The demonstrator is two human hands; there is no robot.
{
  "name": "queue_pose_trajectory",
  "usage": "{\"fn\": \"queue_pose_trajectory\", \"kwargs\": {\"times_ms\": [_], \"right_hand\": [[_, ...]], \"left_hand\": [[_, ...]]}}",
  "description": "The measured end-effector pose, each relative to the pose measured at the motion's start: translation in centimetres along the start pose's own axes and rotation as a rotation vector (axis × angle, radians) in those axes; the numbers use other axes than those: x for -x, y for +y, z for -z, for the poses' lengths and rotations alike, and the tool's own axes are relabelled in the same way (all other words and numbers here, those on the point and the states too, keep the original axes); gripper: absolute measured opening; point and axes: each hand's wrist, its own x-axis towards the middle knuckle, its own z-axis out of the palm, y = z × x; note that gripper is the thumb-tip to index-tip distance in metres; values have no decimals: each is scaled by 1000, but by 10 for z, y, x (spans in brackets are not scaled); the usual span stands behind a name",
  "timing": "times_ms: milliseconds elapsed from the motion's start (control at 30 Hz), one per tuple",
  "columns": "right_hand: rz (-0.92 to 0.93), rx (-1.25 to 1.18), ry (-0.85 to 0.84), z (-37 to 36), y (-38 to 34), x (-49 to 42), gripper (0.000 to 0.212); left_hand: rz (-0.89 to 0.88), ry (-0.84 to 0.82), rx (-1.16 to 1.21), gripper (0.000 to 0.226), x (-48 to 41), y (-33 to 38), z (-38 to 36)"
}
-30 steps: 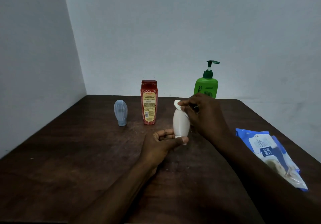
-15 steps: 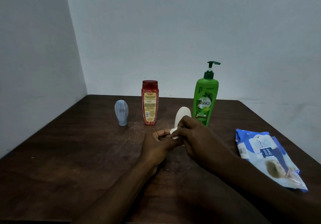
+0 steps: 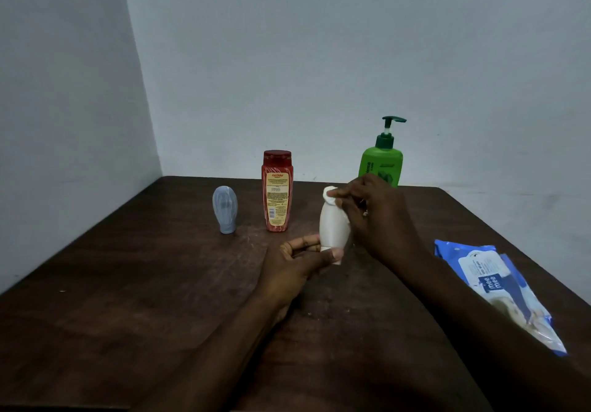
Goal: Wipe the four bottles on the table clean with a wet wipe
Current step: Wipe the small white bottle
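A small white bottle (image 3: 332, 226) stands upright at the table's middle. My left hand (image 3: 300, 264) grips its base between thumb and fingers. My right hand (image 3: 374, 213) pinches a white wet wipe (image 3: 329, 194) against the bottle's top. A red bottle (image 3: 276, 191) with a yellow label stands behind on the left. Further left stands a small grey-blue bottle (image 3: 225, 208), cap down. At the back a green pump bottle (image 3: 382, 162) rises, its lower part hidden by my right hand.
A blue pack of wet wipes (image 3: 492, 287) lies on the dark wooden table (image 3: 144, 283) at the right edge. White walls close in the table at the back and left.
My right hand slid the wipe from the white bottle's lower part back up to its top. My left hand kept its grip on the base.
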Motion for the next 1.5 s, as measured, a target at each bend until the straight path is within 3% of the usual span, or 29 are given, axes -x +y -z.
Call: {"fn": "queue_pose_trajectory", "kwargs": {"times_ms": [133, 433, 667, 833, 1133, 1500], "right_hand": [[-155, -175, 31, -1, 2, -10, 15], [-202, -312, -7, -6, -10, 31, 18], [-284, -495, -66, -6, -8, 50, 19], [-293, -444, -5, -5, -6, 38, 21], [-323, -465, 88, 7, -5, -10, 19], [-226, -424, 184, -7, -3, 17, 18]], "left_hand": [[-5, 19, 14, 62, -3, 0, 2], [-32, 17, 159, 40, -5, 3, 4], [-62, 37, 134, 43, -7, 1, 4], [-23, -4, 165, 32, -7, 0, 4], [15, -60, 142, 61, -10, -3, 2], [-14, -71, 199, 48, -9, -2, 2]]}}
